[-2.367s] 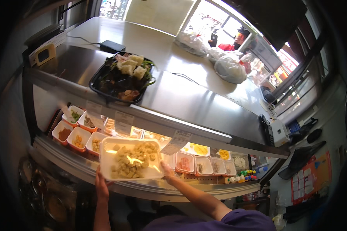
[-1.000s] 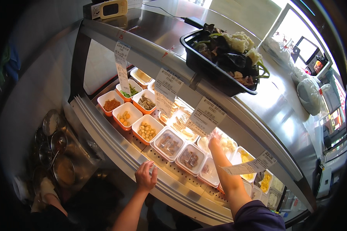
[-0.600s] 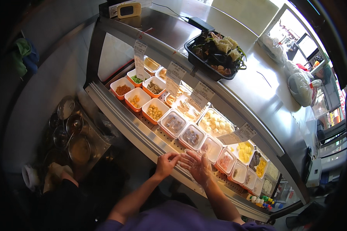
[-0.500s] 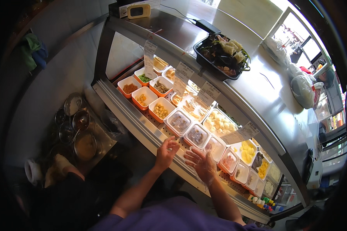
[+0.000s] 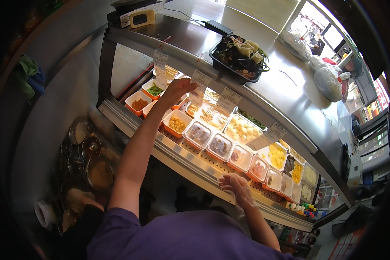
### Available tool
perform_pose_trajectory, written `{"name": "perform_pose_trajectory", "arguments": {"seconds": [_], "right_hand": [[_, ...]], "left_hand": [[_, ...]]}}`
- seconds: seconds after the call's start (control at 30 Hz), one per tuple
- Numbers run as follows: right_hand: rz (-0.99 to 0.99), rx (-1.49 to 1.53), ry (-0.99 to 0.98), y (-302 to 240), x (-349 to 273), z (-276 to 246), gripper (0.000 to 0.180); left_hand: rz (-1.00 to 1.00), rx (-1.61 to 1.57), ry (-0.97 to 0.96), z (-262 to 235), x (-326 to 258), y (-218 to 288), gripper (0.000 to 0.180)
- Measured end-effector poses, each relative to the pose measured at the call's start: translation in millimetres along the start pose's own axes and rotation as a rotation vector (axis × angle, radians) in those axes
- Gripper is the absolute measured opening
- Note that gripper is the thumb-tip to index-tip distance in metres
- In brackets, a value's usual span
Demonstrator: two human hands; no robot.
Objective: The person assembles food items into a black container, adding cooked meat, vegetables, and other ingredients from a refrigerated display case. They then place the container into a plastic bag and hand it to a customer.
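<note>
My bare left hand [image 5: 179, 92] reaches over the food case, its fingers closed at the edge of a hanging printed paper slip [image 5: 201, 89]. Under that arm are square orange-and-white tubs, one with yellow balls [image 5: 176, 125] and another with reddish-brown shreds [image 5: 140, 104]. A clear plastic glove covers my right hand [image 5: 235, 185]. It hovers by the front ledge of the case with its fingers stretched out and nothing in them. Lidded clear-topped tubs [image 5: 220, 146] stand in a row beyond it. More paper slips [image 5: 228, 102] hang from the upper rail.
On the steel counter [image 5: 286, 80] stands a black tub [image 5: 238, 60] heaped with greens and mushrooms. White plastic bags [image 5: 329, 82] lie farther right. At lower left, another person's hand [image 5: 80, 197] is beside metal bowls [image 5: 99, 172]. A small yellow-framed device [image 5: 142, 18] sits at the counter's far end.
My left hand has moved from the front of the case up and away to a hanging slip. The gloved right hand has drawn slightly nearer to me.
</note>
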State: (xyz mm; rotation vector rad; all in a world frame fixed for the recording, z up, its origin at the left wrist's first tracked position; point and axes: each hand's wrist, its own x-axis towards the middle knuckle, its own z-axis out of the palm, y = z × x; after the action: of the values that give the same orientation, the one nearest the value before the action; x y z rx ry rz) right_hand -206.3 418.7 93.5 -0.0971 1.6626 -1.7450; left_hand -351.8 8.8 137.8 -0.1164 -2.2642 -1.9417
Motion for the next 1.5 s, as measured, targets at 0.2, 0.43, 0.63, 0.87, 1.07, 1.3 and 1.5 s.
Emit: {"name": "perform_pose_trajectory", "arguments": {"seconds": [0.2, 0.43, 0.63, 0.87, 1.07, 1.3, 1.5], "right_hand": [[-0.224, -0.583, 0.05, -37, -1, 13, 0.027], [-0.396, -0.773, -0.107, -54, 26, 47, 0.034], [-0.294, -0.786, -0.16, -56, 28, 57, 0.042], [-0.342, -0.829, -0.162, -55, 35, 56, 0.042], [-0.37, -0.769, 0.004, -41, 21, 30, 0.033], [-0.341, -0.766, -0.071, -42, 21, 38, 0.03], [-0.37, -0.807, 0.017, -40, 12, 25, 0.031]], "left_hand": [[-0.102, -0.218, 0.248, 30, 0, 16, 0.05], [-0.122, -0.387, 0.52, 52, 17, 21, 0.046], [-0.098, -0.166, 0.574, 14, 18, 13, 0.051], [-0.076, -0.057, 0.64, 5, 12, 14, 0.058], [0.3, 0.145, 1.025, -25, -38, -11, 0.04], [-0.011, -0.104, 0.251, -110, -7, -18, 0.043], [-0.26, -0.461, -0.051, -107, -63, -18, 0.048]]}}
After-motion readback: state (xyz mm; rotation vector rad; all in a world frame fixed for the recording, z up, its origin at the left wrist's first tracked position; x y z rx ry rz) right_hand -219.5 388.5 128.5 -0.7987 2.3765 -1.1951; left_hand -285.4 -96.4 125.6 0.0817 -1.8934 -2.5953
